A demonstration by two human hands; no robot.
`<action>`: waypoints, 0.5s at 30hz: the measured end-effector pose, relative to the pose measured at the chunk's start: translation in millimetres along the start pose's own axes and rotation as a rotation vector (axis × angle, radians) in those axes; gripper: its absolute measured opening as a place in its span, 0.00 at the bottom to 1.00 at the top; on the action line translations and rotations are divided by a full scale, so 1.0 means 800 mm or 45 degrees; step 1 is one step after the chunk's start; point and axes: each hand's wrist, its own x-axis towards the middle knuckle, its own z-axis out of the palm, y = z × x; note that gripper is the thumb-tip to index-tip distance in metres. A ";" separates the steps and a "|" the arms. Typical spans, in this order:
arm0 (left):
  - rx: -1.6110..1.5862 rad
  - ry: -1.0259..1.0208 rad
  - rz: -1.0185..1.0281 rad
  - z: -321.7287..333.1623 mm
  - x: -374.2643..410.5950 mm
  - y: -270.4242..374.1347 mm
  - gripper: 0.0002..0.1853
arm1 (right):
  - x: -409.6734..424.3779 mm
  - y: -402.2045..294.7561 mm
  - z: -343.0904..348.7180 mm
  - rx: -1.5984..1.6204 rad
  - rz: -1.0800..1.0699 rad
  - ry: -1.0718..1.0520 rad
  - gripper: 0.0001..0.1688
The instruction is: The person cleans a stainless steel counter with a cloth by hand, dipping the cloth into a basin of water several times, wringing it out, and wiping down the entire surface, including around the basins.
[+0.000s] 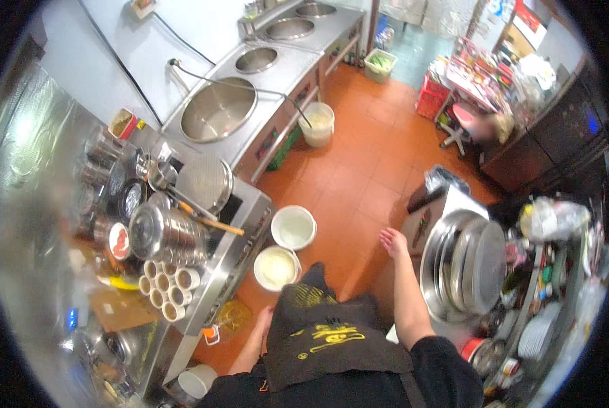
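My right hand is stretched out above the tiled floor, its fingers extended and nothing in its grasp. To its right stands a steel unit with a stack of large round metal pans and lids. Low beside my dark apron hangs my left hand, partly hidden, so its fingers and any hold are unclear. Two white buckets stand on the floor in front of me: one with pale liquid, the nearer with a whitish content. A clear plastic jug of yellow liquid is near my left hand.
At left, a steel cooking counter carries a lidded steel pot and several small cups. Beyond are large round wells and a bucket with a hose. Shelves with stacked plates line the right; a swivel chair stands behind.
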 end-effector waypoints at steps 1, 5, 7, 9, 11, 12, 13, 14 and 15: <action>-0.134 -0.066 0.037 0.005 0.025 0.001 0.20 | 0.012 -0.017 0.004 0.030 0.005 0.031 0.23; 0.107 -0.108 -0.135 0.030 0.124 0.040 0.21 | 0.054 -0.079 0.024 0.143 0.056 0.122 0.22; 0.132 -0.281 -0.233 0.045 0.204 0.104 0.18 | 0.100 -0.132 -0.013 0.178 -0.065 0.105 0.21; 0.447 -0.319 0.152 0.065 0.284 0.178 0.18 | 0.130 -0.180 -0.043 0.299 -0.070 0.304 0.20; 0.663 -0.379 0.350 0.017 0.345 0.182 0.19 | 0.163 -0.203 -0.003 0.248 0.067 0.349 0.15; 0.706 -0.380 0.316 0.012 0.372 0.196 0.20 | 0.176 -0.226 0.009 0.276 0.043 0.344 0.15; 0.751 -0.376 0.308 0.001 0.419 0.236 0.20 | 0.194 -0.257 0.017 0.265 0.036 0.298 0.14; 0.617 -0.220 0.265 0.014 0.453 0.296 0.21 | 0.205 -0.300 0.007 0.243 -0.020 0.364 0.14; 0.501 -0.076 0.206 0.019 0.472 0.344 0.22 | 0.210 -0.330 -0.002 0.239 -0.063 0.436 0.14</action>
